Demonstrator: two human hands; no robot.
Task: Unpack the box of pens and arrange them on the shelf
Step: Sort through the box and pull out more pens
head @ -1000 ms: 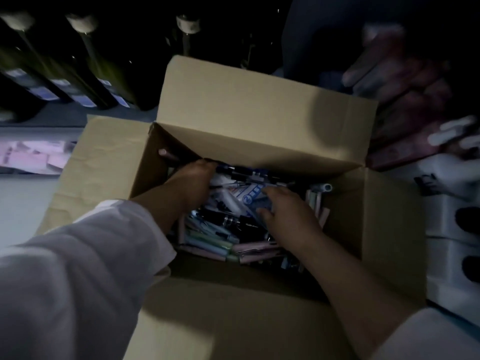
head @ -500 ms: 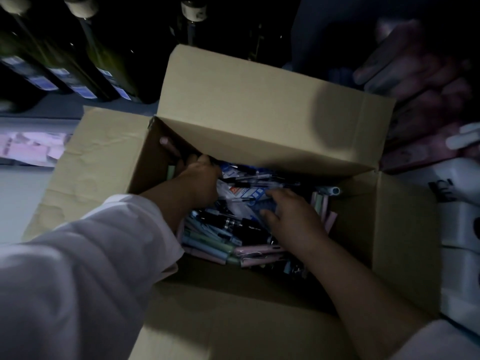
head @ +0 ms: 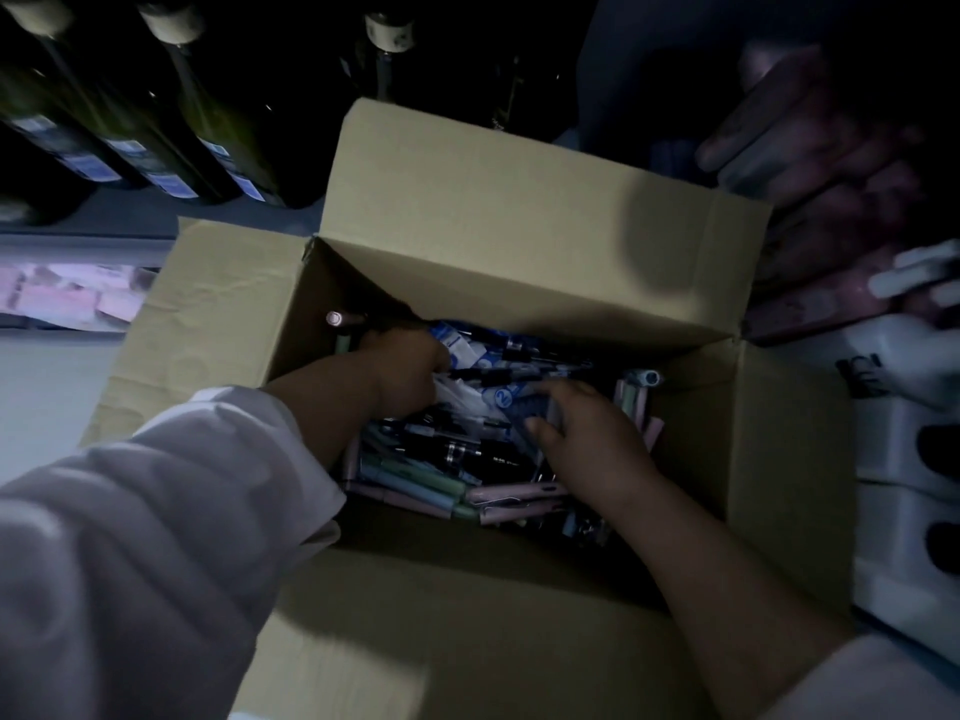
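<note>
An open cardboard box [head: 519, 226] sits below me, filled with loose pens [head: 415, 480] in pink, green and black, plus blue-and-white pen packets [head: 467, 350]. My left hand [head: 405, 371] is deep in the box's far left corner, its fingers curled round a few pens; a pink-capped pen [head: 333, 318] sticks out past it. My right hand [head: 587, 439] lies in the middle of the box, thumb and fingers pinching a dark blue packet [head: 535, 407]. The fingertips of both hands are partly hidden in the dim pile.
Dark glass bottles [head: 171, 122] stand on a shelf [head: 78, 236] behind the box at the left. Pink packaged goods [head: 831, 200] and white plastic containers [head: 909, 433] crowd the right side. The four box flaps are folded outward.
Both hands have shifted slightly within the pile, the left one moving a little deeper toward the far left corner. The view has drifted a bit.
</note>
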